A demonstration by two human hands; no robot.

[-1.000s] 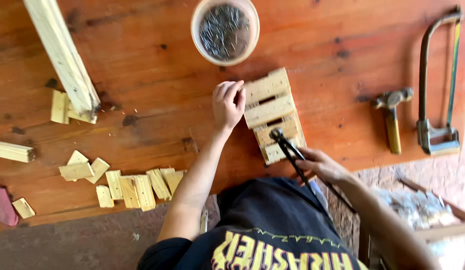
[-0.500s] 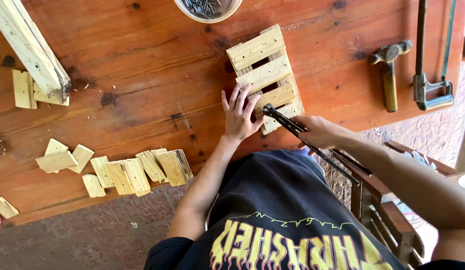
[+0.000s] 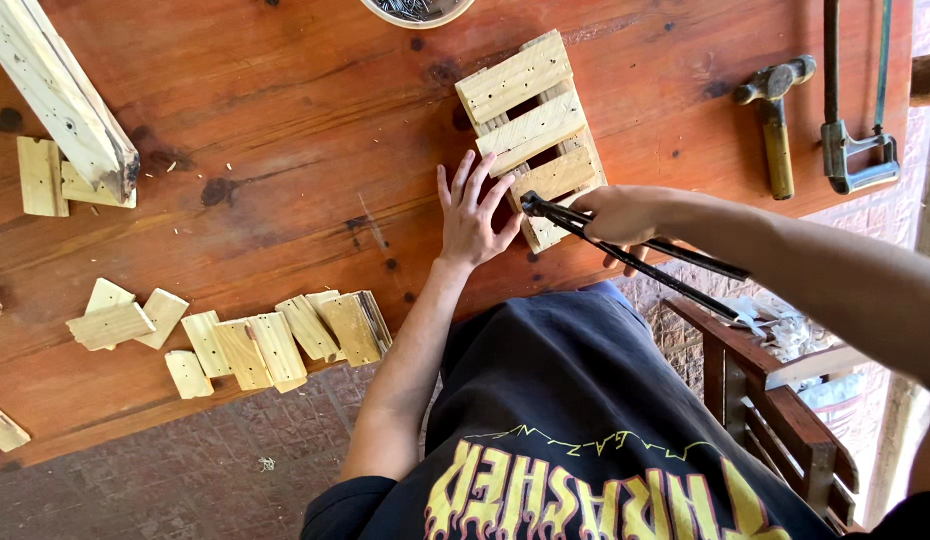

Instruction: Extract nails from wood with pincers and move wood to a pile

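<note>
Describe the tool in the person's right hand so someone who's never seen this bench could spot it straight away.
Start at the small slatted wooden pallet on the wooden bench. At its near corner the right hand grips black pincers, their head at the pallet's edge. Unlike the hammer and hacksaw lying further right, it has two long thin dark handles.

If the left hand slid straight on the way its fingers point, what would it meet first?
The left hand lies flat on the table, fingers pointing up and away, right beside the small slatted wooden pallet. It would likely brush the pallet's near edge first; depth is hard to judge.
</note>
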